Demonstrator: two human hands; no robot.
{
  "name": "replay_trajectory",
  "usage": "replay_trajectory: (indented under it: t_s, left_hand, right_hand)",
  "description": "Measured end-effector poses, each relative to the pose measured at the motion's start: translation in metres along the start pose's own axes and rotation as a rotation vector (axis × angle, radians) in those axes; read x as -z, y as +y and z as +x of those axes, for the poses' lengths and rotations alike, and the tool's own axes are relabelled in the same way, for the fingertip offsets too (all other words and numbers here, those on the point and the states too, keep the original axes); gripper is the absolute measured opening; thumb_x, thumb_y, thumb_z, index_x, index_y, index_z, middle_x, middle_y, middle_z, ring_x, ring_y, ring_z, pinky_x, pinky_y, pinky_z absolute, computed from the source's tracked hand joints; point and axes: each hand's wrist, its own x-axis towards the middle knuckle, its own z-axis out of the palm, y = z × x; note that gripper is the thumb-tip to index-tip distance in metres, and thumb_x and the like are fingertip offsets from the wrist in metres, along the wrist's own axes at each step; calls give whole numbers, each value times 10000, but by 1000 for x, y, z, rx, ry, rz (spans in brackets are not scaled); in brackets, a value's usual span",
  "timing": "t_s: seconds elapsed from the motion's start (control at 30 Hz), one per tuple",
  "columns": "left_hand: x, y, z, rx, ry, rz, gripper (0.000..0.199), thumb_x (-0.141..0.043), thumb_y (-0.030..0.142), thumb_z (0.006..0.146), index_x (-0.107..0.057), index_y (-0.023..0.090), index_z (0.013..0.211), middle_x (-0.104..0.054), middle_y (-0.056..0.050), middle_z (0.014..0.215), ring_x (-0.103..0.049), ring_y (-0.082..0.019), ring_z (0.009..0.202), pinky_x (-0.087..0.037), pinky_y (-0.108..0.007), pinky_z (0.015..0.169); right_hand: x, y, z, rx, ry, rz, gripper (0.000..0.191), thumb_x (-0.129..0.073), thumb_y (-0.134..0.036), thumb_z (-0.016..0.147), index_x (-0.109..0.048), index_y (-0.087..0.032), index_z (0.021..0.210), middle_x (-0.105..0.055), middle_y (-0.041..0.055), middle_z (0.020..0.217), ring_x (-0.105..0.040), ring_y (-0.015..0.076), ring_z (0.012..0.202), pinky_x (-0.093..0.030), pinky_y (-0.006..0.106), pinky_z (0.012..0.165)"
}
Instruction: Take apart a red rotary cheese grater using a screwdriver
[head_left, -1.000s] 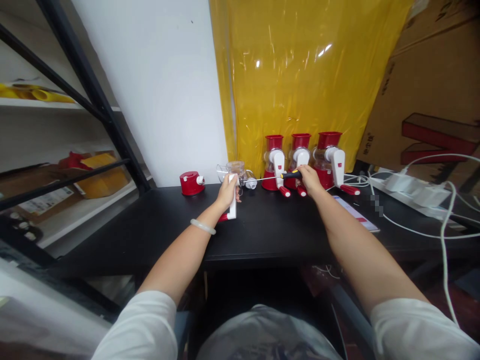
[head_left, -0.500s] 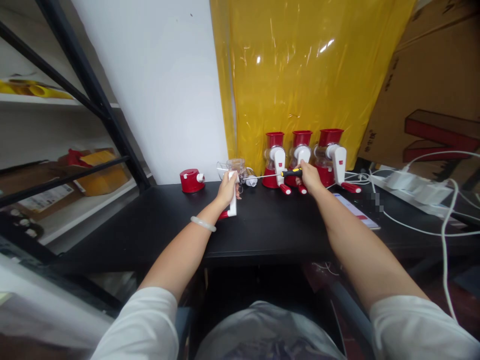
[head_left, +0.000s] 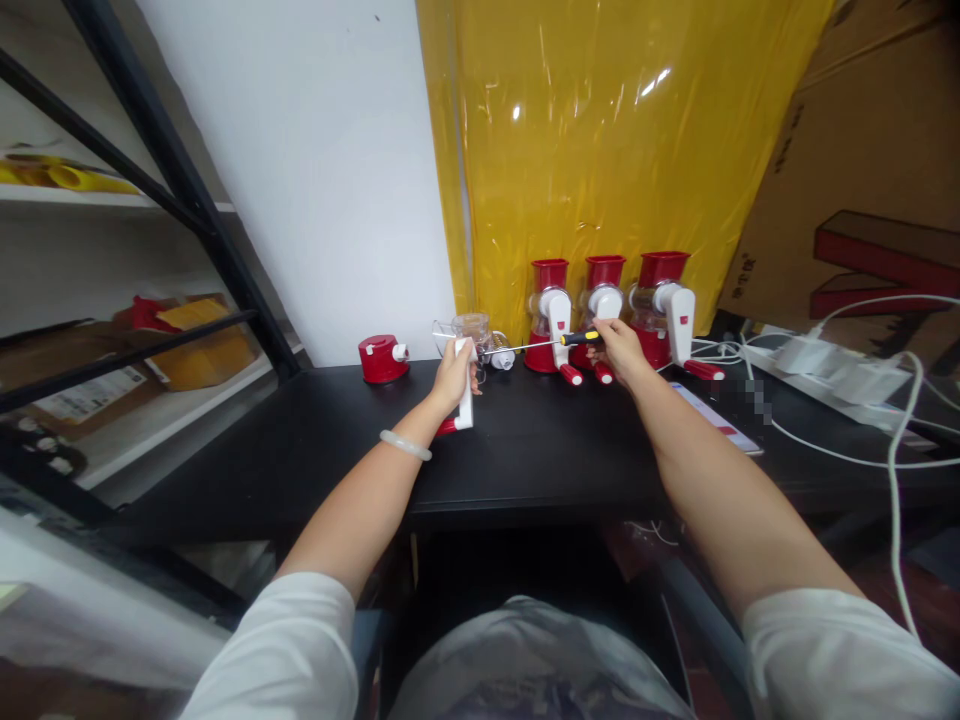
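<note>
My left hand is closed around a white crank handle with a red grip, which points down toward me. In my right hand is a screwdriver with a black and yellow handle. Its long shaft runs left to the crank handle's upper end; the exact contact of the tip is too small to make out. Just behind my left hand stands a clear plastic housing, with a white fitting beside it. To the left sits a red base with a white knob.
Three red and white rotary graters stand in a row behind my right hand. A phone lies on the black table at right, near a power strip with white cables. A black-framed shelf is at far left.
Hardly anything differs. The view has tilted slightly, and my right hand with the screwdriver has shifted a little; both hands keep their hold.
</note>
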Motion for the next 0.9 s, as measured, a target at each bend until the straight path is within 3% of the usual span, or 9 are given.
replay_trajectory:
  t_s: [0.17,0.27,0.4,0.9]
  left_hand:
    - [-1,1,-2,-6,-2,4,267,-520,525,1067,-440,271,1096,-472,114,617,-469,-98,401,-455,-197,448]
    - [-2,2,-2,-3,-13,0,201,-481,468,1085,-430,273,1094,-474,113,605,-464,-105,393,-454,-201,440]
    - [-2,2,-2,-1,1,15,166,-467,432,1087,-435,270,1101,-474,110,592,-467,-110,392,-450,-199,435]
    - [-1,0,-1,9,-14,-10,331,-558,576,1039,-455,275,1132,-482,111,621,-472,-103,405,-449,-199,445]
  right_hand:
    - [1,1,3,-5,-38,7,234,-788,-354,863,-598,-227,814,-624,-44,597,-620,132,480,-563,241,473]
    - [4,4,5,25,-36,-73,304,-693,-487,941,-613,-222,814,-601,-24,547,-610,152,459,-514,245,437]
    - [9,9,6,152,-21,-201,469,-645,-672,953,-605,-233,795,-500,-44,449,-476,139,381,-371,238,377]
    - [4,9,2,124,4,-136,308,-620,-453,992,-587,-234,777,-496,-53,464,-442,121,390,-370,224,393]
